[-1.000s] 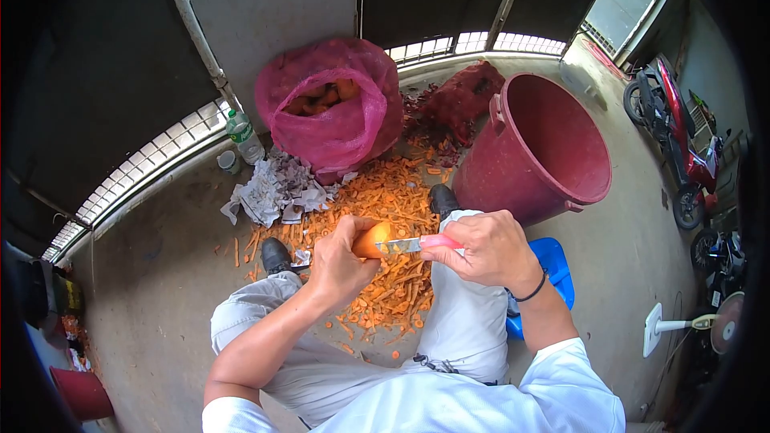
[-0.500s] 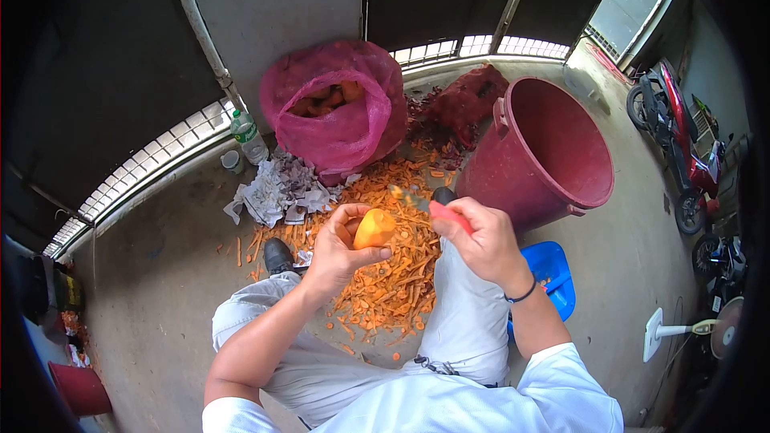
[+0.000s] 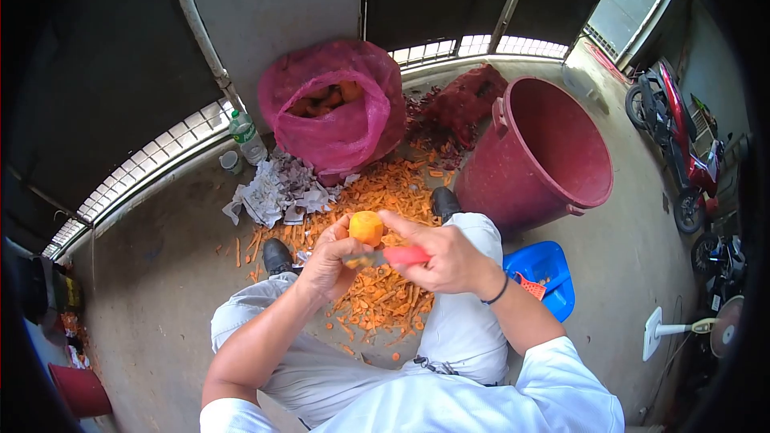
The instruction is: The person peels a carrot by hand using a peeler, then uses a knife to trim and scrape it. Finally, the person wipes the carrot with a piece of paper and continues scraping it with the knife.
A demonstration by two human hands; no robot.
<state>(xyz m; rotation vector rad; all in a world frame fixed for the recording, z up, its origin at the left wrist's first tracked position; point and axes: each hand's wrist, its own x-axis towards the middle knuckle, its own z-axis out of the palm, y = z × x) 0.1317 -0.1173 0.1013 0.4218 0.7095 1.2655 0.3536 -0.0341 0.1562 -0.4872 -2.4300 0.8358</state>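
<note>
My left hand (image 3: 327,263) grips an orange carrot (image 3: 366,228), its peeled end pointing up and away from me. My right hand (image 3: 439,255) holds a peeler with a red handle (image 3: 401,256); its blade lies against the near side of the carrot, close to my left fingers. Both hands hover above a heap of orange carrot peelings (image 3: 391,273) on the concrete floor between my knees.
A pink mesh sack of carrots (image 3: 333,108) stands ahead, a large red bucket (image 3: 542,152) to its right. Crumpled newspaper (image 3: 273,186), a plastic bottle (image 3: 246,136) and a cup (image 3: 232,161) lie at left. A blue stool (image 3: 548,273) sits under my right side. Motorbikes (image 3: 672,132) are parked at far right.
My right hand swung the peeler off the carrot's far end, then came back toward me and set the blade on the carrot's near side. My left hand turned the carrot upright.
</note>
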